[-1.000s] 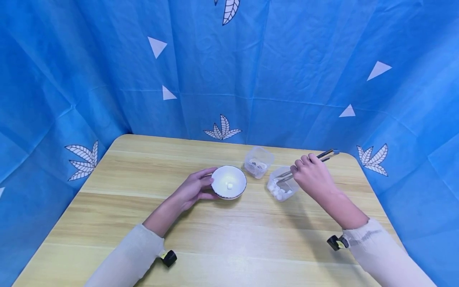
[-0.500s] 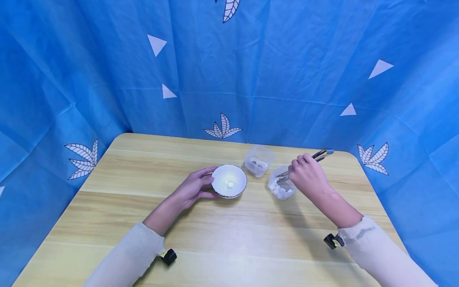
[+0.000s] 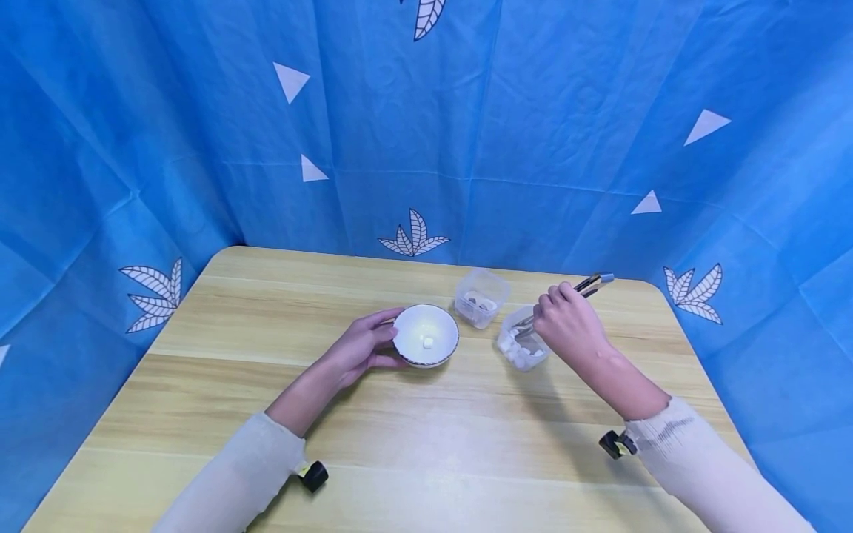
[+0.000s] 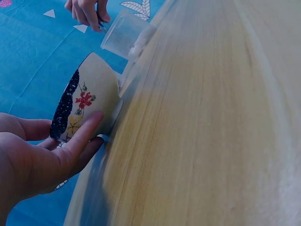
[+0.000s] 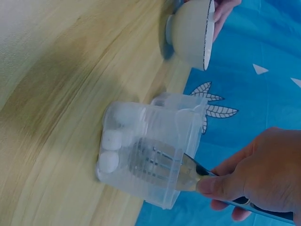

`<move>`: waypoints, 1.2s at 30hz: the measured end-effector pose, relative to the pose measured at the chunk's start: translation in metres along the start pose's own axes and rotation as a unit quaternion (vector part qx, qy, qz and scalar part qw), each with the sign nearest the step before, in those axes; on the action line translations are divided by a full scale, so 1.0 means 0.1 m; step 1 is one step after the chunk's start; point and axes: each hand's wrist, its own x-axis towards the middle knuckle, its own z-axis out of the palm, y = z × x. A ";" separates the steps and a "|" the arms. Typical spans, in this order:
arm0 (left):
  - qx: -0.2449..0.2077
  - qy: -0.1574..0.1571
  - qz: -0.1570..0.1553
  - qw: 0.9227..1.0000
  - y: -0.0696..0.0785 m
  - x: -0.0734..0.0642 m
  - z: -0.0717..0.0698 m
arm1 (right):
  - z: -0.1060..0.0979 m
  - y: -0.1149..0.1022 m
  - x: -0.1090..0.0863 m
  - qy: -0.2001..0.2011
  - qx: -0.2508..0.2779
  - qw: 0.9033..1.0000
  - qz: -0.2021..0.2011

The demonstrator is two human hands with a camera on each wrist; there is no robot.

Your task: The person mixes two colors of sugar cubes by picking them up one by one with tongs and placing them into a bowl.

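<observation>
My left hand (image 3: 360,346) holds a small white bowl (image 3: 415,326) by its left side, thumb at the rim and fingers around the wall. A flower pattern and dark rim band show on the bowl in the left wrist view. One small white cube (image 3: 428,343) lies inside it. My right hand (image 3: 569,320) grips metal tongs (image 5: 188,170) by the handle. Their slotted end reaches down into a clear plastic box (image 5: 181,123), beside several white lumps (image 5: 111,140) at its bottom. The plastic wall blurs the tongs' tips, so I cannot tell whether they pinch a lump.
A second clear box (image 3: 483,284) with a few small dark and pale pieces stands behind, between the bowl and the first box. All rest on a wooden table (image 3: 400,459). A blue patterned curtain (image 3: 533,133) hangs along the back and sides.
My right hand has moved slightly left, with the tongs shifting further over and into the box of white lumps. My left hand and the bowl have stayed in place.
</observation>
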 end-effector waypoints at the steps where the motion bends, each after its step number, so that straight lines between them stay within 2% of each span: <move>1: 0.000 0.000 0.000 1.000 0.00 0.00 0.00 | 0.00 0.00 0.01 -0.002 -0.001 1.000 -0.001; 15: -0.002 -0.003 -0.003 1.000 0.01 0.01 -0.02 | -0.01 -0.04 0.08 -0.038 -0.022 0.999 -0.028; 36: -0.003 -0.004 -0.002 1.000 -0.01 0.00 -0.01 | 0.00 -0.02 -0.01 -0.010 -0.001 1.000 -0.021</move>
